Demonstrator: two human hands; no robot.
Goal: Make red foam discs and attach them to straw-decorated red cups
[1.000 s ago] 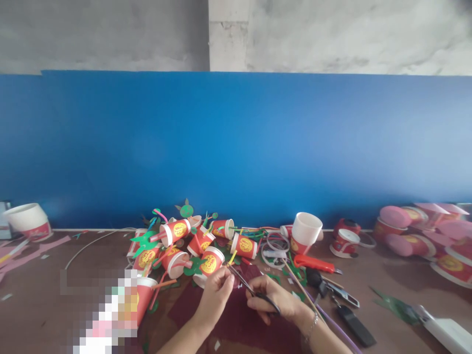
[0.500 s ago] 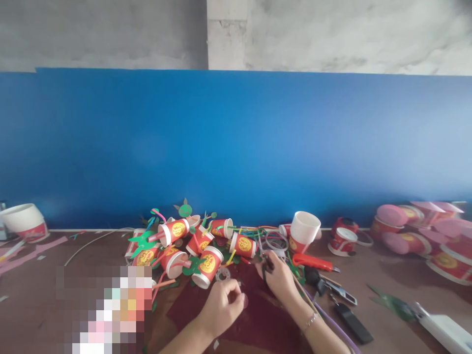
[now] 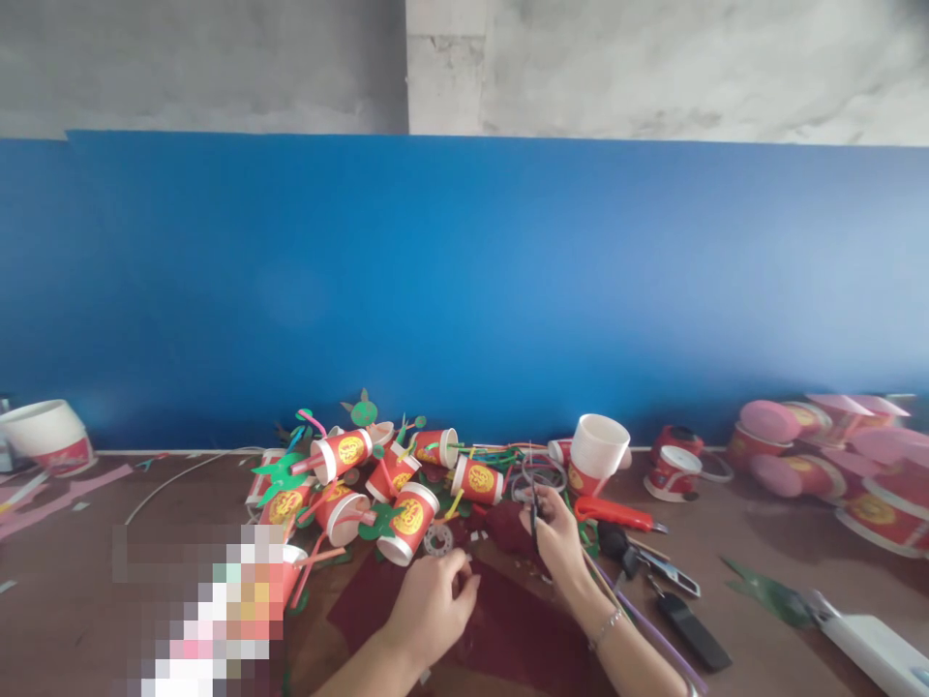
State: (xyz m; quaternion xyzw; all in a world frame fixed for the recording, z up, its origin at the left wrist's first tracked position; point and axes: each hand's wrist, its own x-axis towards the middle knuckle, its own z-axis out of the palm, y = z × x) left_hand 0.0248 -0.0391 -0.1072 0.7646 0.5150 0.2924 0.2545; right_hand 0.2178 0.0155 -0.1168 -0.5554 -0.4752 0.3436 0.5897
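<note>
Over a dark red sheet [image 3: 519, 629] on the table, my left hand [image 3: 434, 602] is closed, thumb and forefinger brought together; what lies between the fingertips is too small to make out. My right hand [image 3: 562, 542] grips dark scissors [image 3: 535, 513], held upright with their tips pointing away from me. Between the hands are small white scraps [image 3: 479, 535] and a crumpled dark red piece [image 3: 508, 523]. Just beyond my left hand sits a clear ring-shaped roll [image 3: 438, 539], near a red and white paper cup [image 3: 407, 524] with green leaf shapes.
Several decorated paper cups [image 3: 341, 455] with straws lie heaped behind my left hand. Behind my right hand are a white cup [image 3: 599, 445] and an orange-red cutter [image 3: 616, 514]. Keys with a black fob [image 3: 693, 629], a green-tipped tool [image 3: 780, 595] and pink-topped cups [image 3: 788, 474] lie rightward.
My right hand has shifted slightly right and turned, so the scissors now stand upright. White scraps and a crumpled red piece now show between the hands. My left hand has barely moved.
</note>
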